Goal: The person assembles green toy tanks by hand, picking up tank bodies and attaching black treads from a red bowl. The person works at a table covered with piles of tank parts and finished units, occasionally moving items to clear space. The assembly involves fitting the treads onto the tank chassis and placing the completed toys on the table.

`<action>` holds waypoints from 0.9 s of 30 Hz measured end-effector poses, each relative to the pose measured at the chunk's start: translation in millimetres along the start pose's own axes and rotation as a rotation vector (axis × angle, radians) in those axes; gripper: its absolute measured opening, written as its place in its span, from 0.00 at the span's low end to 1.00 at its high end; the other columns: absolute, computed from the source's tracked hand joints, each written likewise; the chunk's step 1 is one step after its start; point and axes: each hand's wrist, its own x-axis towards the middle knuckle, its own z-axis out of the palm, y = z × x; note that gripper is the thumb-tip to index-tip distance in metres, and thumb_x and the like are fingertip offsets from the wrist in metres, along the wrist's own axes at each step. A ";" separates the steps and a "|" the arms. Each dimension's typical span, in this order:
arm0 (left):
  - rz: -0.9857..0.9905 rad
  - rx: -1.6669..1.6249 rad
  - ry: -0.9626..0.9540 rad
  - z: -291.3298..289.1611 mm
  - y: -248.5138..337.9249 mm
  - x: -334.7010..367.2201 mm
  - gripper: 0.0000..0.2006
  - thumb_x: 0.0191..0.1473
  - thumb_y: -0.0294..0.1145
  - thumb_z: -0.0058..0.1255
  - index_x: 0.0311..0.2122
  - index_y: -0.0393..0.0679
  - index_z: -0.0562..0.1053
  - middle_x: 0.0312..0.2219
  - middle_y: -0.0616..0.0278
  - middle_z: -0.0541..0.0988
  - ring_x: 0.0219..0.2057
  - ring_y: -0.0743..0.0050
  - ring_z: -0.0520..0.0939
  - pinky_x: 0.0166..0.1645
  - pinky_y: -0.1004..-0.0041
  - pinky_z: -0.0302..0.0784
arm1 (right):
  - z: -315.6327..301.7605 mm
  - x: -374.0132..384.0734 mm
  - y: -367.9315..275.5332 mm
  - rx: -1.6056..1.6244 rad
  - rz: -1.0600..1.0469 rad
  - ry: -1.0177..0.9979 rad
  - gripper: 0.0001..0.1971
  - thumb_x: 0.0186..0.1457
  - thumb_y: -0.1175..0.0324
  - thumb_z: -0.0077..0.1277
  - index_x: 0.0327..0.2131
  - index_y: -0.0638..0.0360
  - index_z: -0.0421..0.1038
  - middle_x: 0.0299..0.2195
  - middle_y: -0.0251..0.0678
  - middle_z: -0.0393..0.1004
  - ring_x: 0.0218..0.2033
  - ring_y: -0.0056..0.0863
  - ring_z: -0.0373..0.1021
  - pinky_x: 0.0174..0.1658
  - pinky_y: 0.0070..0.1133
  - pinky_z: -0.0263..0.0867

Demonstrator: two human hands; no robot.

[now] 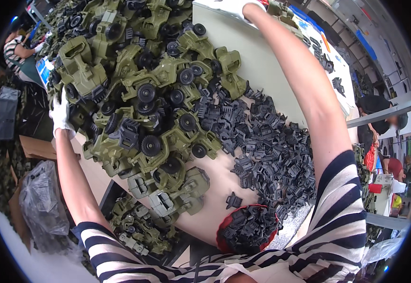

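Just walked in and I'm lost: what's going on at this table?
Someone in a striped top has their white-gloved left hand at the edge of a heap of green toy vehicles. Their gloved right hand is at the upper edge of a pale panel; any grip is unclear. Small black parts lie beside the heap, with more in a red-rimmed container.

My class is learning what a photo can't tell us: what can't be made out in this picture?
Right hand: head view; the top edge cuts it off, so its grip is unclear.
Green toy vehicles: head view; the lower ones are hidden under those on top.
Red bowl: head view; black plastic parts hide its inside bottom.
Far-right co-worker: head view; hands too small and blurred.
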 end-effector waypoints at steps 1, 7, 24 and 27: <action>-0.014 0.091 -0.013 6.5 4.4 -0.3 0.27 0.64 0.49 0.25 0.68 0.79 0.44 0.67 0.52 0.51 0.68 0.48 0.53 0.63 0.37 0.45 | 5.5 -13.3 -14.3 -0.125 -0.131 0.046 0.33 0.48 0.41 0.54 0.50 0.56 0.72 0.41 0.42 0.78 0.40 0.38 0.75 0.47 0.27 0.71; 0.074 -0.164 0.032 25.5 -34.4 -4.3 0.30 0.62 0.46 0.31 0.68 0.78 0.44 0.67 0.51 0.51 0.67 0.47 0.54 0.61 0.35 0.48 | 56.6 -155.8 -20.6 -0.148 0.330 -0.495 0.39 0.40 0.30 0.56 0.38 0.61 0.79 0.42 0.42 0.79 0.44 0.39 0.75 0.47 0.29 0.70; -0.045 -0.008 -0.071 1.1 -45.0 -20.1 0.28 0.62 0.51 0.26 0.68 0.75 0.44 0.68 0.53 0.49 0.67 0.47 0.53 0.62 0.32 0.44 | -24.6 -123.9 -45.6 0.262 0.149 0.395 0.31 0.51 0.41 0.44 0.38 0.64 0.76 0.37 0.52 0.77 0.43 0.46 0.73 0.49 0.33 0.69; -0.025 -0.122 -0.066 -1.6 -20.0 -8.0 0.29 0.63 0.52 0.25 0.69 0.71 0.45 0.68 0.54 0.49 0.67 0.49 0.53 0.63 0.35 0.43 | -81.0 -29.9 11.8 0.102 0.322 0.217 0.27 0.53 0.47 0.47 0.46 0.60 0.75 0.46 0.45 0.77 0.43 0.42 0.74 0.43 0.31 0.67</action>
